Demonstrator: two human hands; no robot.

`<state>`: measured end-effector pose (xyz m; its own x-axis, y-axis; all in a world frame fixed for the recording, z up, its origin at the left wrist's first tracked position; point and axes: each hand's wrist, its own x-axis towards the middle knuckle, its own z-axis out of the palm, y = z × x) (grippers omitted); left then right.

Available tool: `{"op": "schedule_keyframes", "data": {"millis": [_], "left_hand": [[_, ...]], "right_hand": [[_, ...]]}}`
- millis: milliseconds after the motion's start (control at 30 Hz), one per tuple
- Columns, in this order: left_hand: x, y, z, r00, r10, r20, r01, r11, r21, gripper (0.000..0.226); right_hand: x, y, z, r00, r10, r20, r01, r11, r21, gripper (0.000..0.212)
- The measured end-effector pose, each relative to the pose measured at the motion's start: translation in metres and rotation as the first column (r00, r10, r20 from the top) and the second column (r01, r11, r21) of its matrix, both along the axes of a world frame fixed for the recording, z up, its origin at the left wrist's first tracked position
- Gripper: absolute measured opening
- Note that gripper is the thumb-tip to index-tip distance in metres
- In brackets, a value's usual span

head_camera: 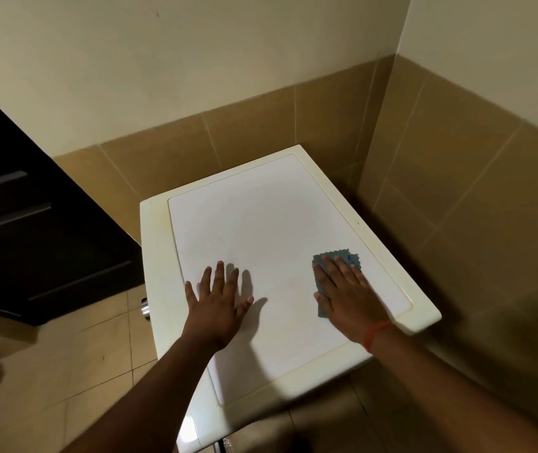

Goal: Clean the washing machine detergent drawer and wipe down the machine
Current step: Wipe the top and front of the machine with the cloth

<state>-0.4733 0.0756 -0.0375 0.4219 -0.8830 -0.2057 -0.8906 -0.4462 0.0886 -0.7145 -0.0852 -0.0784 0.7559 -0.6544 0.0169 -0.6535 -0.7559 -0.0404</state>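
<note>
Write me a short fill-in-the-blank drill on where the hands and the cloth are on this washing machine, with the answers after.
1. The blue cloth lies under the ____ hand.
2. The left hand rests with its fingers spread flat on the machine's ____.
3. The thread round the right wrist is ____ in colour.
4. The left hand holds ____.

Missing words: right; top; red; nothing

Room dim, warm yellow tone. Brightest area is washing machine top (277,223), soft sheen there, no hard glare. Light comes from above and behind: left hand (218,302) throws dark shadow to its right on that top. Dark cabinet (32,223) left of machine almost black. Wall lines bend near edges. Slight overall softness.
</note>
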Motion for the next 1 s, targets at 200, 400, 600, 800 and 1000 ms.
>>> {"op": "schedule_keyframes", "data": {"millis": [200,400,600,800,1000], "left_hand": [[0.018,0.019,0.003,0.998,0.062,-0.012,-0.062,0.998,0.005,0.083],[0.036,0.043,0.008,0.992,0.124,-0.008,-0.123,0.992,0.021,0.082],[0.05,0.07,0.012,0.987,0.159,0.022,-0.16,0.985,0.063,0.094],[0.067,0.092,0.017,0.976,0.216,-0.019,-0.214,0.975,0.065,0.074],[0.086,0.114,0.017,0.966,0.251,-0.052,-0.249,0.967,0.042,0.072]], "right_hand": [[0.039,0.024,-0.001,0.97,-0.234,0.068,0.23,0.971,0.059,0.062],[0.052,0.019,0.005,0.987,-0.151,0.053,0.152,0.988,-0.008,0.06],[0.084,0.059,0.001,0.981,0.194,0.024,-0.194,0.981,-0.012,0.061],[0.12,0.101,0.002,0.988,0.149,0.049,-0.151,0.988,0.039,0.062],[0.14,0.113,0.007,0.999,0.013,0.049,-0.016,0.999,0.051,0.061]]}}
